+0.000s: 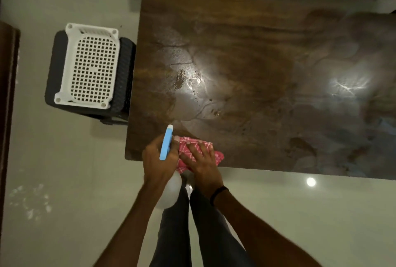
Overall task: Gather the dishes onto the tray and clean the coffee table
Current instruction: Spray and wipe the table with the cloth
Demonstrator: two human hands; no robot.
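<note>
**Cloth down at the near corner, spray bottle in the other hand**

We are looking straight down on the dark wooden coffee table [246, 37], its glossy top catching two bright glares and showing wet streaks and beads of liquid around the left glare. The person stands at the near edge, dark trouser legs visible below.

The right hand [200, 159] lies flat on a pink patterned cloth [194, 153], fingers spread wide across it, palm pressing it onto the table's near left corner. Part of the cloth hangs just over the table edge beneath the hand. A dark band sits on that wrist.

The left hand [159, 159] is wrapped around a spray bottle [167, 191]: fingers curled about the neck, the blue trigger head rising above the knuckles with its white nozzle tip pointing out over the table, the white rounded body hanging below the hand, off the table's edge. The two hands sit just beside each other, the left thumb almost touching the cloth.

Off to the left, well apart from the hands, a white perforated plastic tray [90, 65] rests on a dark stool [126, 78] that stands right against the table's left side. No dishes show in its grid floor from here. A pale, shiny floor [53, 159] runs all around, with a round light reflection to the right of the person.
</note>
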